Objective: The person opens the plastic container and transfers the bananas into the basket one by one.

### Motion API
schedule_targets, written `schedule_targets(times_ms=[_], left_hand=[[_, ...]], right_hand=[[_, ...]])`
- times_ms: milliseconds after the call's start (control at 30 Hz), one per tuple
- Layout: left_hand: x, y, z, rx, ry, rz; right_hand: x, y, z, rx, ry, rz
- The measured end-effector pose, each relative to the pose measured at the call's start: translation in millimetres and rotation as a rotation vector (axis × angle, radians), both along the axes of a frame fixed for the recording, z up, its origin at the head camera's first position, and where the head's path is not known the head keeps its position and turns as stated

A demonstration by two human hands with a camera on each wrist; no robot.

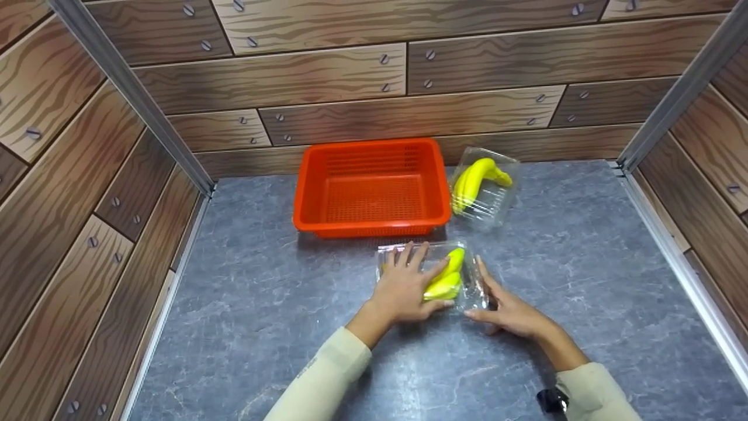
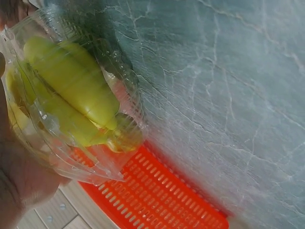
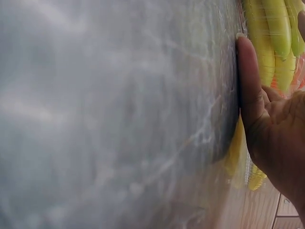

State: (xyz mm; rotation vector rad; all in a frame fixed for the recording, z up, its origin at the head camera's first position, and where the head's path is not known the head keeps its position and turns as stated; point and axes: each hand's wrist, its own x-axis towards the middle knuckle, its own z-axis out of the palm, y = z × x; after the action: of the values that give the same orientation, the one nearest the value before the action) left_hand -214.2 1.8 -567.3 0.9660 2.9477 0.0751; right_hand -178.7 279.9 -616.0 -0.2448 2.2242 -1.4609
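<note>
A clear plastic box [image 1: 472, 292] with yellow bananas [image 1: 447, 278] inside lies on the table in front of the orange basket. My left hand [image 1: 403, 289] rests flat across its top, fingers spread and pointing away from me. At the box's right end my right hand [image 1: 511, 313] touches the side, thumb by the near corner and fingers reaching along the edge. The right wrist view has that thumb [image 3: 249, 71] straight beside the box, low over the table. Bananas [image 2: 71, 86] show through the clear plastic in the left wrist view.
The orange perforated basket [image 1: 371, 225] stands against the back wall. To its right lies a second clear box [image 1: 497, 204] holding bananas [image 1: 476, 181]. Wood-patterned panels [image 1: 339, 73] with metal corner rails [image 1: 689, 269] enclose the grey marbled table [image 1: 251, 316]. A small black object [image 1: 551, 400] appears beside my right sleeve.
</note>
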Motion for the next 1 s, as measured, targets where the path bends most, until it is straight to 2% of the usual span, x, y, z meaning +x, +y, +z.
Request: schedule_targets(times_ms=[667,1000], left_hand=[[-0.8,-0.8,-2.1,0.019,0.000,0.003],[-1.8,-0.1,-0.7,0.008,0.001,-0.006]], right_hand=[[-0.9,0.7,-3.1,-0.019,-0.015,0.011],[-2.5,1.6,-4.1,-0.005,0.015,0.000]])
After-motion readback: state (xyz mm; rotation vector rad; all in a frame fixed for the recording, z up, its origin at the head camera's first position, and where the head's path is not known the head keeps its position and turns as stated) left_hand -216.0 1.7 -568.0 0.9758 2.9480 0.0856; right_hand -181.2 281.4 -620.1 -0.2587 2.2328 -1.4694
